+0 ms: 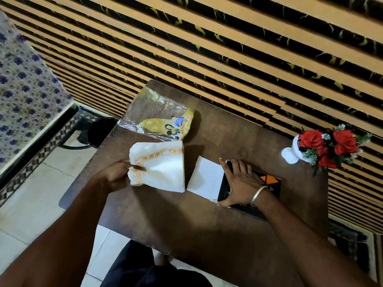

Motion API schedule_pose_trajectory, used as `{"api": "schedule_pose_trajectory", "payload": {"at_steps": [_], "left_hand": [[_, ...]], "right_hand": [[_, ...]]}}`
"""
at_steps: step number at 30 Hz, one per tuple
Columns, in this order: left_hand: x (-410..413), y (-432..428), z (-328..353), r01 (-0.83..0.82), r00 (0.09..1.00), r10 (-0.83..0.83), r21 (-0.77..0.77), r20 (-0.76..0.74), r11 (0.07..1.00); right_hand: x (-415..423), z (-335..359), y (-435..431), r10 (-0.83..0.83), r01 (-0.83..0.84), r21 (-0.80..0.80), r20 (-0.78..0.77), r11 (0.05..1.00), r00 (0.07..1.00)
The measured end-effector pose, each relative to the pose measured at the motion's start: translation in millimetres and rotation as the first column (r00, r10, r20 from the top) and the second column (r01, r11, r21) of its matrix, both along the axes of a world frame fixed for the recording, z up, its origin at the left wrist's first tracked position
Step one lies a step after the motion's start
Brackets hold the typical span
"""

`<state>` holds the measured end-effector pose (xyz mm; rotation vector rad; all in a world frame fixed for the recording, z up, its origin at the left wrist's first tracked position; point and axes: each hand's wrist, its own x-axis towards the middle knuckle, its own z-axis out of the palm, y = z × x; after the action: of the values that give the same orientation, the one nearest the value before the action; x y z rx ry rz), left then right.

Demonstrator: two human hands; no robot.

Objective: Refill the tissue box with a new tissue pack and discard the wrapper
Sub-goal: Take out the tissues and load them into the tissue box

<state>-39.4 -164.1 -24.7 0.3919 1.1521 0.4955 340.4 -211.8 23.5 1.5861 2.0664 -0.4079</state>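
A white stack of tissues [163,168] with an orange printed band lies on the brown table [186,220], and my left hand [117,176] pinches its near-left end. The black tissue box [267,187] with orange triangles lies on its side at the right, its white end flap [204,179] folded open towards the tissues. My right hand [238,181] grips the box's open end, fingers over the top, thumb below. The empty clear wrapper [157,117] with yellow print lies flat at the table's far left corner, apart from both hands.
A white vase of red roses [323,146] stands at the table's right edge. A black round bin [101,131] sits on the tiled floor left of the table. A striped wall runs behind, and a patterned cloth covers furniture at far left.
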Motion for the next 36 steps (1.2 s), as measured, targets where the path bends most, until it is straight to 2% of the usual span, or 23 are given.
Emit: {"api": "schedule_pose_trajectory", "payload": {"at_steps": [2,4,6,10,14,21,25,31,36], "left_hand": [[10.5,-3.0,0.4,-0.062,0.994,0.061,0.007,0.091,0.998],[23.2,-4.0,0.9,-0.031,0.975,0.019,0.053,0.223,0.998],[35.9,-3.5,-3.7,-0.004,0.965,-0.007,0.042,0.261,0.999],[79.9,-3.8,-2.8,-0.025,0.986,0.036,-0.065,0.164,0.998],[115.4,-7.6,-8.8,0.065,0.980,-0.044,-0.099,0.196,0.993],[119.4,-16.0,-26.0,0.055,0.990,-0.033,-0.155,0.140,0.986],[113.7,-13.5,-31.4,0.051,0.998,-0.043,-0.178,0.053,0.983],[116.3,-9.2,-29.3,0.146,0.984,-0.158,-0.131,-0.083,0.980],[115.6,-2.3,-24.3,0.249,0.962,-0.262,-0.146,-0.082,0.957]], "right_hand": [[0.0,1.0,-0.8,-0.004,0.004,0.012,-0.009,1.000,1.000],[0.1,1.4,-1.4,-0.009,0.010,0.020,-0.027,1.000,1.000],[-1.5,2.0,-2.1,-0.019,0.020,0.014,-0.060,1.000,0.998],[-3.5,3.3,-6.1,-0.033,0.034,0.013,-0.082,0.999,0.996],[0.5,5.2,-10.2,-0.079,0.083,0.028,-0.141,0.996,0.987],[12.3,11.6,-14.1,-0.124,0.145,0.070,-0.246,0.987,0.961],[10.0,15.7,-14.7,-0.114,0.137,0.071,-0.266,0.988,0.957],[7.4,16.7,-13.8,-0.090,0.122,0.103,-0.267,0.987,0.960],[4.5,11.3,-15.3,-0.077,0.103,0.103,-0.228,0.989,0.971]]}}
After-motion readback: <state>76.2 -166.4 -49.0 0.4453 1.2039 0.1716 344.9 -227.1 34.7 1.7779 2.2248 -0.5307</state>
